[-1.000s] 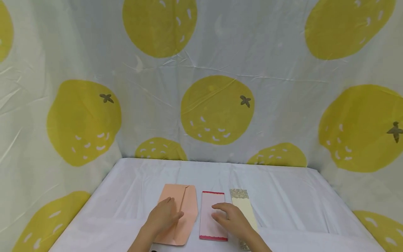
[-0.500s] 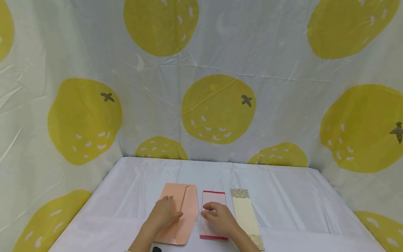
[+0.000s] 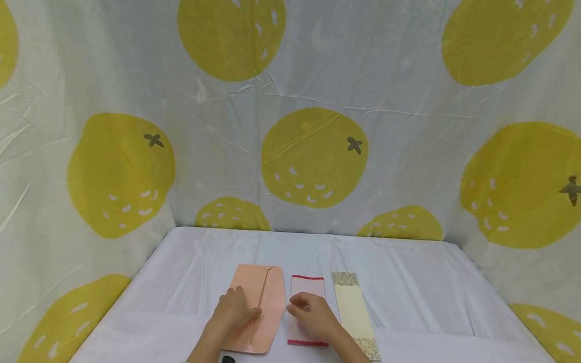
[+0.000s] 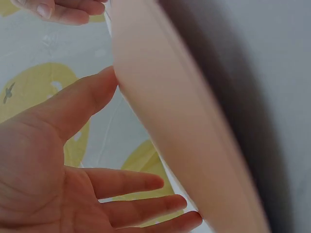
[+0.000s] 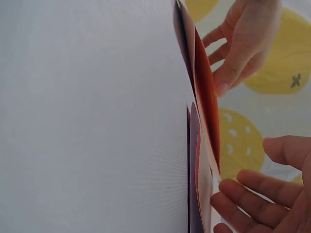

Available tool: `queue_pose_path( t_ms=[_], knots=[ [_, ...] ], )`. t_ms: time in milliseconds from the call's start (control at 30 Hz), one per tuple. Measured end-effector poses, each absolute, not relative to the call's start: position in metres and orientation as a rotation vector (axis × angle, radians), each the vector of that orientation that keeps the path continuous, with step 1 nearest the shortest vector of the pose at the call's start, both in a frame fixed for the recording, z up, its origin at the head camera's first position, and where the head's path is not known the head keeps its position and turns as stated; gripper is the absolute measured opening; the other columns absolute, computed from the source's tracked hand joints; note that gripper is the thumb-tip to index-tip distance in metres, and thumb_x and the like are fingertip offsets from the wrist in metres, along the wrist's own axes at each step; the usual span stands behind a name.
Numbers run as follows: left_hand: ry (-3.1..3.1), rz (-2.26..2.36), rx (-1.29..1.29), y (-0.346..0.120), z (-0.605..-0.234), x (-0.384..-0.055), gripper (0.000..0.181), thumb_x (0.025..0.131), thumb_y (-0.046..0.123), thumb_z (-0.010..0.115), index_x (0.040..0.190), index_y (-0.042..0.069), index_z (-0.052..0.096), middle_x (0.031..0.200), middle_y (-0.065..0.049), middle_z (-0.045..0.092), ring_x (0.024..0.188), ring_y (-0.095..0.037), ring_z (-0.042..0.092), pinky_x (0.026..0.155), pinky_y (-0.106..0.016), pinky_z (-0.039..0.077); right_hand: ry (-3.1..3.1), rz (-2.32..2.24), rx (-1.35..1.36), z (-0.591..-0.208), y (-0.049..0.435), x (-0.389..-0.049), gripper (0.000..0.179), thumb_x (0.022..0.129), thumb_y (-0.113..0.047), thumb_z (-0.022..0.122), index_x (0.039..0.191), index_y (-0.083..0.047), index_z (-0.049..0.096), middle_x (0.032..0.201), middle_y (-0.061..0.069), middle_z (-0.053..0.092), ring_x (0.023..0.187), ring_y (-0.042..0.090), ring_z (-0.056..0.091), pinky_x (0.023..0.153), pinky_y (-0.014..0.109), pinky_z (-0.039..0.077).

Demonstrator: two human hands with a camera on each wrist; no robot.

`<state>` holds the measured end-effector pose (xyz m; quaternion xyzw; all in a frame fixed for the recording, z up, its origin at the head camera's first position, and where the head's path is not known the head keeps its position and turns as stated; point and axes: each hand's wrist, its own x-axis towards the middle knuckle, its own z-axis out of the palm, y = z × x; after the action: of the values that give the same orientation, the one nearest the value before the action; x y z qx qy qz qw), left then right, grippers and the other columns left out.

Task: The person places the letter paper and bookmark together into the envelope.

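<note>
A peach-coloured envelope (image 3: pixel 274 287) lies on the white cloth with its flap side to the right. My left hand (image 3: pixel 232 308) rests on it, thumb and fingers spread. In the left wrist view, that thumb and the fingertips touch the envelope (image 4: pixel 160 111). My right hand (image 3: pixel 314 316) hovers over a pink card (image 3: pixel 313 285) with red scalloped ends, fingertips near the envelope's flap edge. The right wrist view shows the right hand (image 5: pixel 272 194) with fingers loosely bent and nothing between them. It also shows the envelope's orange inside (image 5: pixel 209 97), slightly gaping.
To the right lies a long cream card (image 3: pixel 351 305) with patterned silver-gold ends. White cloth (image 3: pixel 422 292) covers the table. A curtain (image 3: pixel 399 151) with yellow fruit prints stands at the back and sides. A small dark object (image 3: pixel 228 359) shows at the bottom edge.
My right hand has moved left across the pink card toward the envelope's flap, uncovering the cream card's lower end. My left hand has stayed on the envelope, barely shifting.
</note>
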<state>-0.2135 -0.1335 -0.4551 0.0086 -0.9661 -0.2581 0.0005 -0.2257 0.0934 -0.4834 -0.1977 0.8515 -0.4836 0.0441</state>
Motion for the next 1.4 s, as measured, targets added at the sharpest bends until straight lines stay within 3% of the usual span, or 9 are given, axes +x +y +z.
queue_pose_path(
  t_ms=[367,633,733,933,1400],
  knots=[
    [-3.029,-0.791,0.022,-0.138,-0.456,-0.215,0.077,0.071,0.032,0.083,0.116,-0.021,0.049,0.101,-0.034,0.053,0.094,-0.049,0.052,0.079,-0.056,0.048,2.586,-1.498,-0.528,-0.484,0.087,-0.231,0.025,0.093,-0.023,0.066,0.104,-0.001,0.068,0.094,0.0,0.068,0.088,0.019,0.063,0.075,0.033,0.052],
    [-3.025,-0.759,-0.025,-0.143,-0.449,-0.217,0.07,0.072,0.036,0.082,0.106,-0.019,0.055,0.092,-0.029,0.059,0.088,-0.048,0.058,0.077,-0.055,0.049,2.545,-1.558,-0.482,-0.483,0.084,-0.235,0.019,0.092,-0.018,0.067,0.101,-0.001,0.068,0.085,0.0,0.066,0.078,0.014,0.06,0.066,0.027,0.049],
    [-3.023,-0.787,-0.053,-0.146,-0.45,-0.219,0.063,0.073,0.036,0.081,0.098,-0.016,0.057,0.084,-0.023,0.06,0.08,-0.04,0.06,0.073,-0.052,0.05,2.526,-1.585,-0.473,-0.484,0.082,-0.236,0.012,0.091,-0.014,0.067,0.095,-0.002,0.068,0.078,0.001,0.065,0.071,0.015,0.06,0.061,0.026,0.048],
    [-3.018,-0.864,-0.101,-0.152,-0.455,-0.221,0.051,0.074,0.037,0.08,0.086,-0.007,0.057,0.071,-0.01,0.054,0.065,-0.023,0.05,0.062,-0.041,0.048,2.545,-1.626,-0.449,-0.487,0.078,-0.238,0.003,0.087,-0.005,0.069,0.085,-0.003,0.067,0.067,0.002,0.063,0.062,0.014,0.06,0.055,0.025,0.047],
    [-3.039,-0.954,-0.141,-0.16,-0.454,-0.224,0.043,0.079,0.038,0.075,0.081,-0.001,0.056,0.068,-0.005,0.052,0.061,-0.019,0.045,0.056,-0.032,0.04,2.462,-1.788,-0.378,-0.49,0.066,-0.241,0.004,0.085,0.0,0.07,0.084,0.001,0.067,0.069,0.003,0.064,0.061,0.014,0.06,0.055,0.024,0.051]
  ],
)
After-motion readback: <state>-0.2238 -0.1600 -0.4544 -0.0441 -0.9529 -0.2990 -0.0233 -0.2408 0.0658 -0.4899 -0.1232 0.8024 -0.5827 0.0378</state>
